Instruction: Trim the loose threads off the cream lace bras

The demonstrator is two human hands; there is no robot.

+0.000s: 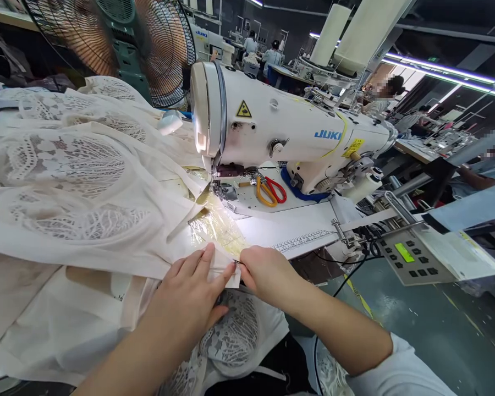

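The left forearm (136,346) leads to the left hand (192,283), its fingers (207,256) spread over the white cloth (232,280), best pressed flat beside the right hand (268,272), pinched around an unclear dark thing (236,262), on the bench (268,225) before the sewing machine (268,121).

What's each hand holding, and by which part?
The left hand lies spread on white fabric, with no clear grip. The right hand is closed, apparently on a slim dark item; only one end shows, the held part is hidden.
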